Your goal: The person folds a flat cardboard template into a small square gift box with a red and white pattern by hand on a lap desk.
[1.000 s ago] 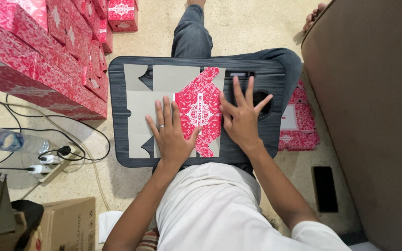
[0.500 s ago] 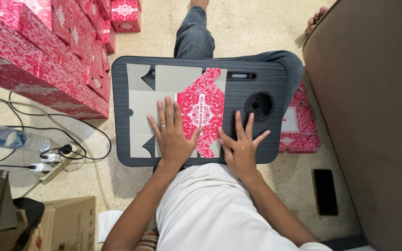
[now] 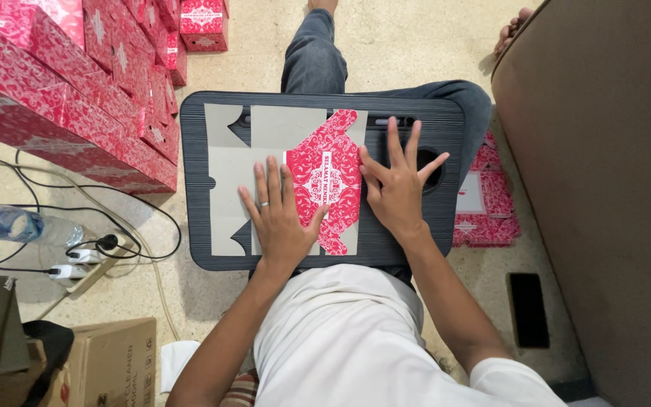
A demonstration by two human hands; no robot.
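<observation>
A flat cardboard box blank (image 3: 227, 181), grey inside, lies on a dark lap tray (image 3: 197, 128) across my legs. One red patterned flap (image 3: 329, 162) is folded over onto its middle. My left hand (image 3: 280, 215) presses flat on the blank, thumb touching the red flap's lower left edge; a ring shows on one finger. My right hand (image 3: 397, 185) lies flat with fingers spread at the flap's right edge, partly on the tray beside a round cup hole (image 3: 432, 172).
Stacks of finished red patterned boxes (image 3: 62, 98) fill the upper left floor. Flat red blanks (image 3: 487, 203) lie on the floor right of the tray, by a brown sofa (image 3: 604, 173). A water bottle (image 3: 9, 224), power strip with cables (image 3: 77, 264), cardboard carton (image 3: 107, 362) and black phone (image 3: 529, 309) lie around.
My right hand slid down the flap's right edge half a second ago and has now moved back up along it. My left hand has stayed pressed on the blank.
</observation>
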